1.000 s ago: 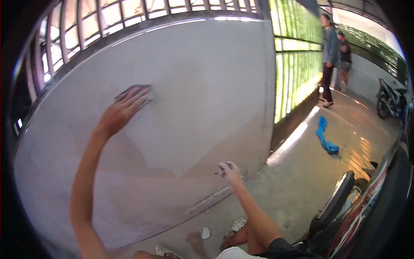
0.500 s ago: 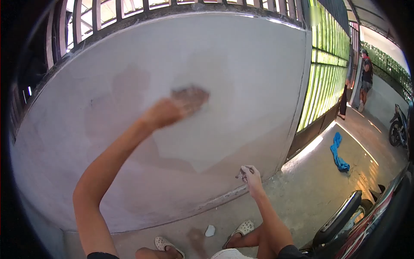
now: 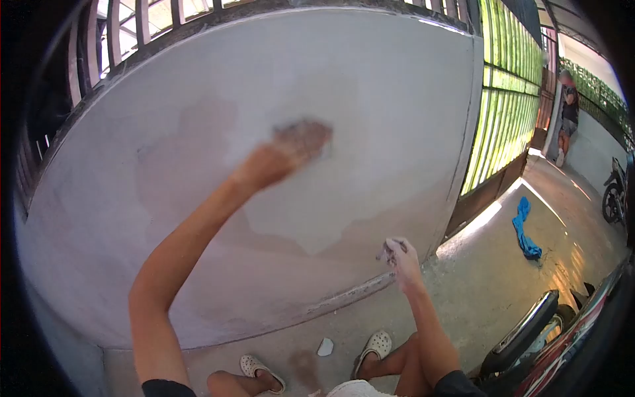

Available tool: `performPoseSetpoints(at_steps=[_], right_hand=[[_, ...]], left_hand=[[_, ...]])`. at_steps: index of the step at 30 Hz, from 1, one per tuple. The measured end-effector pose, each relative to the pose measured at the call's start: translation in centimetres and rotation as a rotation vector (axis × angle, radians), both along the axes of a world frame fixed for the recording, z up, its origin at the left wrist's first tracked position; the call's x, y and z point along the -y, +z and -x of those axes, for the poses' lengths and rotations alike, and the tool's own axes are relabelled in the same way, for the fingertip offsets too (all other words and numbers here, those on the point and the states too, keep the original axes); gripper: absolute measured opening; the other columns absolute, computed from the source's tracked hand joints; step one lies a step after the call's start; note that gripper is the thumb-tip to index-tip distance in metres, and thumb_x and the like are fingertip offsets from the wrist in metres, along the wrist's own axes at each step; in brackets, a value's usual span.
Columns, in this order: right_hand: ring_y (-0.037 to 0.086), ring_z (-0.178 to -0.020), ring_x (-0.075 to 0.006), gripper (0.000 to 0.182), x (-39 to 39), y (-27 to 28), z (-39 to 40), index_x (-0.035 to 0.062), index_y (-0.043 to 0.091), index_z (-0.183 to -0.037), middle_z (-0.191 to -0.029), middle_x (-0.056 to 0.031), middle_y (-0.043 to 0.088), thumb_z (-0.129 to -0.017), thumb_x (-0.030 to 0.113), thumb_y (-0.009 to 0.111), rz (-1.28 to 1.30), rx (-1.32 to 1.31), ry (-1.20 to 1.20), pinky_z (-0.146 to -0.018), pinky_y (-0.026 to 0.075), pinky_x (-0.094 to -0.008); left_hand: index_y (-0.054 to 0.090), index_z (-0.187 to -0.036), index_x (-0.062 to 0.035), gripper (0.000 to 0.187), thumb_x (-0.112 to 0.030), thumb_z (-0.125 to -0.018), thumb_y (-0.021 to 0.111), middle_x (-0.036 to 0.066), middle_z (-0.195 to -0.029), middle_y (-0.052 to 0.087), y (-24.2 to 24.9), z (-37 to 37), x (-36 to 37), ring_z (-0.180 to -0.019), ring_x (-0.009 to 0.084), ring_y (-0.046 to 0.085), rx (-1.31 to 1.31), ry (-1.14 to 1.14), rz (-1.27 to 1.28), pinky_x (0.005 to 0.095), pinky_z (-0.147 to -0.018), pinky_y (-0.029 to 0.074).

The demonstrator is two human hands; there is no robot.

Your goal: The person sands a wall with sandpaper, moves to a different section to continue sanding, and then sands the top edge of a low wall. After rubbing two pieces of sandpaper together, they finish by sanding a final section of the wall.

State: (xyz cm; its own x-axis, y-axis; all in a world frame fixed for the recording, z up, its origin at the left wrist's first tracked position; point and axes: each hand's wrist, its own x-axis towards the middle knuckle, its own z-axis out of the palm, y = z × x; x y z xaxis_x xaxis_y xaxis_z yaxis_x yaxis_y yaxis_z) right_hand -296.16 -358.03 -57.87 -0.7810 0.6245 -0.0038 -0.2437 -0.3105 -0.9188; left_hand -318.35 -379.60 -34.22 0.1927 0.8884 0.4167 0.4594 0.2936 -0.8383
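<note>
My left hand (image 3: 301, 142) is up at the middle of the pale grey wall (image 3: 403, 112), the arm stretched out. Motion smears its fingers, and a dark edge shows along their upper side. Lower and to the right, my right hand (image 3: 403, 258) is closed, its fingers dusted white and curled around a small greyish crumpled thing that I cannot make out. That hand is in front of the wall's lower right part, close above its base. Darker, damp-looking patches spread over the wall around a lighter area.
A white chip (image 3: 325, 347) lies on the floor between my feet in clogs (image 3: 380, 344). To the right are a blue cloth (image 3: 526, 228), a parked motorbike (image 3: 522, 331) and a green-lit barred gate (image 3: 503, 99). A person (image 3: 569, 116) stands at the far right.
My left hand has shifted slightly right and up across the wall. My right hand appears a little farther right and higher, still closed. The whole view has shifted a little.
</note>
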Motion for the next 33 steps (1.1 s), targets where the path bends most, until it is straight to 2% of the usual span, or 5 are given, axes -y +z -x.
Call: performPoseSetpoints(at_steps=[5,12,16,25,33], right_hand=[[0.056,-0.073,-0.0067,0.014,0.9,-0.7,-0.4,0.0049,0.061,-0.098,-0.083,0.0017,0.059,-0.095,0.019,0.063,-0.124,-0.059,-0.044,-0.061,0.042,-0.0236],[0.055,-0.072,-0.0065,0.014,-0.3,-3.7,0.2,0.0057,0.062,-0.098,-0.082,0.0006,0.060,-0.095,0.020,0.063,-0.059,0.128,-0.067,-0.059,0.042,-0.0241],[0.054,-0.073,-0.0062,0.015,-1.1,-2.6,-0.7,0.0067,0.062,-0.099,-0.083,0.0015,0.060,-0.095,0.021,0.064,-0.107,0.037,-0.047,-0.062,0.042,-0.0232],[0.052,-0.072,-0.0071,0.016,-2.0,-2.9,-1.4,0.0051,0.063,-0.097,-0.081,0.0013,0.059,-0.095,0.021,0.063,-0.031,0.069,-0.092,-0.062,0.043,-0.0255],[0.055,-0.078,-0.0070,0.014,-3.3,-2.8,-1.3,0.0089,0.062,-0.099,-0.086,0.0025,0.059,-0.096,0.022,0.063,-0.050,0.048,-0.075,-0.066,0.044,-0.0251]], left_hand=[[0.042,-0.144,-0.0008,0.057,-0.007,-0.089,0.051,0.010,-0.150,0.044,3.6,-3.1,-4.0,-0.139,0.0287,0.040,0.068,0.028,-0.430,0.0448,-0.115,0.032],[0.043,-0.144,-0.0036,0.056,-0.010,-0.089,0.051,0.012,-0.145,0.049,-4.1,0.1,-2.2,-0.136,0.0280,0.044,0.176,-0.171,0.177,0.0424,-0.114,0.034],[0.040,-0.145,-0.0019,0.057,-0.008,-0.089,0.051,0.013,-0.146,0.047,6.9,-2.0,-2.4,-0.138,0.0322,0.041,0.091,-0.011,-0.370,0.0467,-0.115,0.031],[0.046,-0.143,-0.0075,0.054,-0.014,-0.090,0.051,0.005,-0.143,0.052,-3.6,-0.7,-4.3,-0.132,0.0245,0.049,0.073,-0.143,0.209,0.0394,-0.112,0.037],[0.041,-0.146,-0.0049,0.055,-0.010,-0.091,0.049,0.010,-0.148,0.046,-0.2,-1.2,-8.4,-0.138,0.0295,0.042,0.013,0.102,-0.187,0.0429,-0.116,0.031]])
